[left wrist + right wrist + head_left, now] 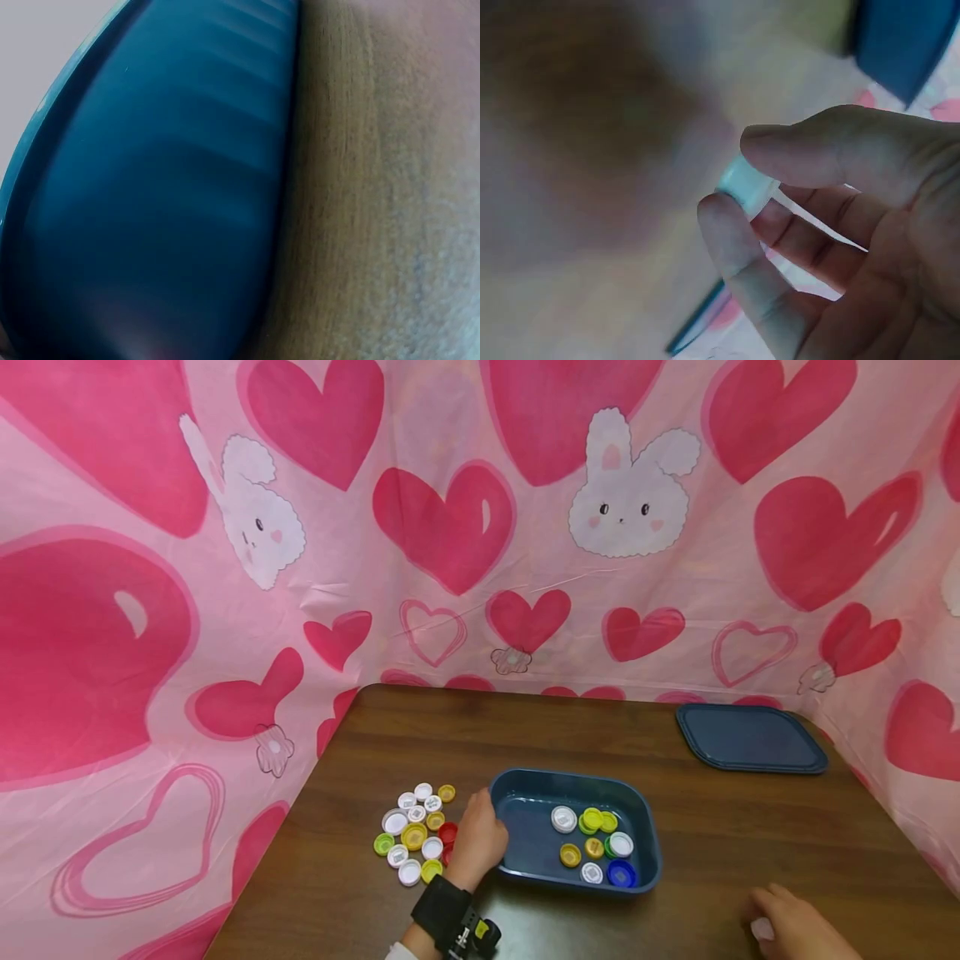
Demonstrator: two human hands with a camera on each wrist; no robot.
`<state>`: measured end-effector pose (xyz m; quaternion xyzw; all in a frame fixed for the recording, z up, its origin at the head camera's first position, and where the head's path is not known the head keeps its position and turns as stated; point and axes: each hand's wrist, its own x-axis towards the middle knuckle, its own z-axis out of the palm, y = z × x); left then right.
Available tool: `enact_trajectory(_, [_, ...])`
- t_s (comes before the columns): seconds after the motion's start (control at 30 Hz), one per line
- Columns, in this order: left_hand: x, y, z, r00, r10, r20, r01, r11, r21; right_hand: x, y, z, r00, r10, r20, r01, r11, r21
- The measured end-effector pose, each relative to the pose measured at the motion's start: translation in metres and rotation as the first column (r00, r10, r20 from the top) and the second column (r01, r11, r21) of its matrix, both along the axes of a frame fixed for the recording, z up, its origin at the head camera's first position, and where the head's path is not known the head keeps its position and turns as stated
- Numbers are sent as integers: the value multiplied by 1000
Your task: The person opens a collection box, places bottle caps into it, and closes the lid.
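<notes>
A blue rectangular tray [517, 843] holds several bottle caps in white, yellow, green, gold and blue. At its left end, my left hand [480, 837] grips the rim; most of the fingers are hidden behind the back of the hand. The left wrist view shows the tray's outer wall [165, 165] close up. To the right of the tray and apart from it, my right hand [798, 922] pinches a white bottle cap [746, 184] between thumb and forefinger. Left of the tray lies a cluster of caps [414, 836], mostly white and yellow, with red ones partly behind my left hand.
A flat blue lid [750, 739] lies at the back right of the brown wooden table [525, 727]. A pink cloth [450, 627] with hearts and rabbits hangs behind and beside the table. A black strap with a small camera [450, 914] is on my left wrist.
</notes>
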<state>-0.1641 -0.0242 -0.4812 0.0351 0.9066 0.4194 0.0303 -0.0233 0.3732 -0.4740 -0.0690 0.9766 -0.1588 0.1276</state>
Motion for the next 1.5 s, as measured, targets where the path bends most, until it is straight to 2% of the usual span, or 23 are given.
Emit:
enact_trajectory(0.13, [0,0,-1,1000,11,14,-11,1000,1,-14,-34,23,998,-16,-67,17,1000,11])
enact_trajectory(0.2, [0,-1,-2,1000,15,18,-15,1000,1,-21,-52,31,990,18,-136,-20,1000,-11])
enact_trajectory(0.3, [-1,-1,-4,999,22,28,-22,1000,7,-29,-77,40,960,84,-267,-91,996,-16])
enact_trajectory(0.37, [-1,-1,-4,999,25,27,-25,1000,9,-33,-92,45,922,143,-360,-151,988,5])
enact_trajectory(0.47, [-1,-2,-5,999,30,33,-30,999,17,-42,-115,54,938,142,-317,-144,989,18])
enact_trajectory(0.6, [0,-1,-5,999,24,38,-24,999,21,-49,-134,56,950,142,-277,-140,990,24])
enact_trajectory(0.87, [2,0,-4,999,28,45,-28,1000,2,-55,-147,56,971,131,-201,-136,991,-9])
enact_trajectory(1.03, [0,1,-2,1000,16,27,-16,1000,-10,-60,-150,62,994,39,-100,-43,998,-38])
enact_trajectory(1.17, [-1,1,-1,1000,12,22,-12,1000,-14,-63,-151,66,999,-33,-33,31,998,-47])
enact_trajectory(1.27, [-1,1,0,1000,11,27,-10,1000,-15,-65,-150,68,998,-59,-32,57,997,-53])
enact_trajectory(1.5, [0,1,1,999,13,31,-12,1000,-13,-75,-142,65,984,-129,-126,121,990,-68])
